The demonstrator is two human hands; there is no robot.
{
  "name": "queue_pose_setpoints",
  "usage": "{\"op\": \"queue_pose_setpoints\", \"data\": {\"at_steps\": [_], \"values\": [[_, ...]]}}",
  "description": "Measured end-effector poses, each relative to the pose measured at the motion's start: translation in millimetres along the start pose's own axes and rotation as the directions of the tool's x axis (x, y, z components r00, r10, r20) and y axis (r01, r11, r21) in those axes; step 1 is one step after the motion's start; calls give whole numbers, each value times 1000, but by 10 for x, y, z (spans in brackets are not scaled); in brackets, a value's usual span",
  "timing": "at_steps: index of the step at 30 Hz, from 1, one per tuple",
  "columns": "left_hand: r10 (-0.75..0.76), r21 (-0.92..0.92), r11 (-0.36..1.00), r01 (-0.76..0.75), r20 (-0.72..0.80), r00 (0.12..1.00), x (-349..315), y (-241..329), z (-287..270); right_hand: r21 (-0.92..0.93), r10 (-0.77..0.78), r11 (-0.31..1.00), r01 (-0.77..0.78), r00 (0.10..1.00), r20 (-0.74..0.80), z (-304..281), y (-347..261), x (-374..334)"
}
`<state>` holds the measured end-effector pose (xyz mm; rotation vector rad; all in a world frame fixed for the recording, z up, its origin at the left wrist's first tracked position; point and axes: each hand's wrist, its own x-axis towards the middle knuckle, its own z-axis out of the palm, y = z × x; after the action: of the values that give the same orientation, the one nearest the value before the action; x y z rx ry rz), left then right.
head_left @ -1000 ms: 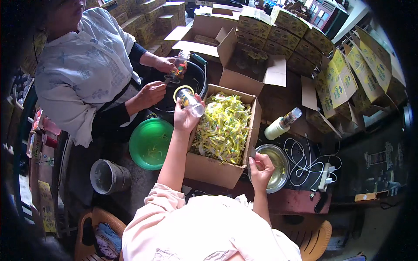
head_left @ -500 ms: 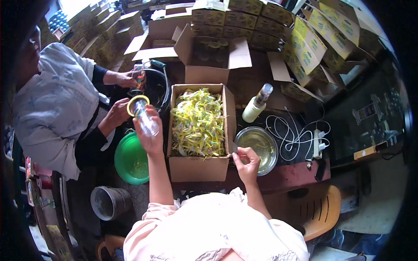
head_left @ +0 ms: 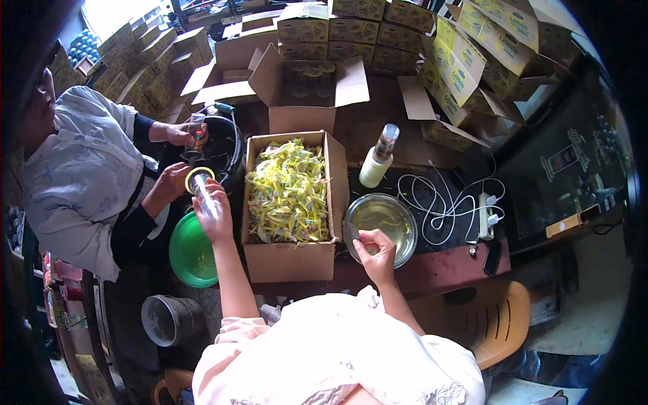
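My left hand (head_left: 214,214) grips a clear cylindrical container (head_left: 206,197) with a yellow ring at its top, tilted toward a co-worker on the left. The co-worker's near hand (head_left: 169,183) is right beside that ring; whether it touches cannot be made out. Their other hand (head_left: 179,133) holds a small clear jar with a coloured label (head_left: 197,135). My right hand (head_left: 378,258) is pinched at the near-left rim of a clear bowl of liquid (head_left: 405,256); anything between the fingertips is hidden. Between my hands stands a cardboard box (head_left: 290,262) full of yellow-white paper strips (head_left: 287,192).
A green basin (head_left: 181,253), black bucket (head_left: 236,152) and grey bucket (head_left: 162,320) are at left. Beyond the bowl stand a pale bottle with a clear glass on top (head_left: 374,169), a white cable and a power strip (head_left: 486,216). Open cartons (head_left: 300,120) line the back.
The view has shifted, so things sit further left. My right hand has come away from the box's flap to the bowl's rim. My left hand still holds the clear container near the co-worker's hand.
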<state>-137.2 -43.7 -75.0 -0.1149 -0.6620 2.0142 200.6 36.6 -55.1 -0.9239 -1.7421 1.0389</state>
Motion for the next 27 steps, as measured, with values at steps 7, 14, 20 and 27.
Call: {"op": "queue_pose_setpoints", "data": {"at_steps": [7, 14, 20, 27], "values": [[-13, 243, 969, 30, -72, 997, -90, -511, 3, -20, 89, 996, -89, 996, 16, -376, 239, -101], [-77, 786, 523, 330, -342, 937, 233, -1264, -424, -4, 81, 997, -81, 997, -7, -663, 345, -78], [-188, 626, -780, 1, -236, 953, 1148, -2120, -553, -47, 70, 996, -72, 996, -51, -1012, 411, -20], [-416, 54, -908, -416, -244, 876, 2049, -3052, -658, -3, 148, 989, -149, 984, -95, -1381, 670, -45]]}}
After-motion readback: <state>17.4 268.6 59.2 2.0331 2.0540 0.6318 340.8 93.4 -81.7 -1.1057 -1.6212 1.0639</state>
